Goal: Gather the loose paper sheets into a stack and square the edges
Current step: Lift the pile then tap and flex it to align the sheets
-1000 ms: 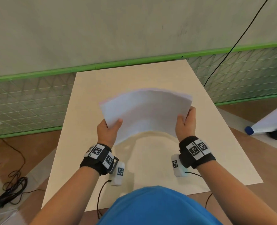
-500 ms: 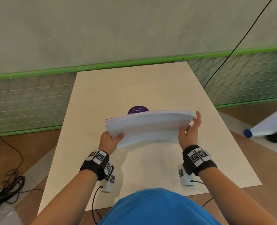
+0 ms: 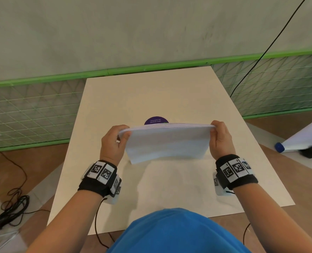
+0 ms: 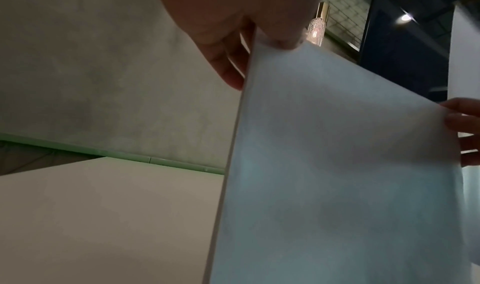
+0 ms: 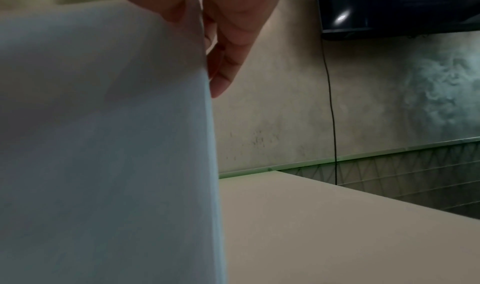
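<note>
Paper stack point(image 3: 167, 143) is up on edge over the middle of the counter point(image 3: 133, 99), broad face toward the person, top edge arched slightly. Can't tell whether the bottom edge touches the counter or hangs just above it. Left hand point(image 3: 113, 143) pinches the upper left corner: thumb on the near face, fingers point(image 4: 228, 70) behind. Right hand point(image 3: 222, 139) pinches the upper right corner the same way, fingers point(image 5: 226, 68) curled behind the sheets. Left-wrist view shows the side edge fairly flush. Purple round sticker point(image 3: 156, 121) on the counter just behind the stack, half hidden. Black cables point(image 3: 9, 212) on the floor to the left.
</note>
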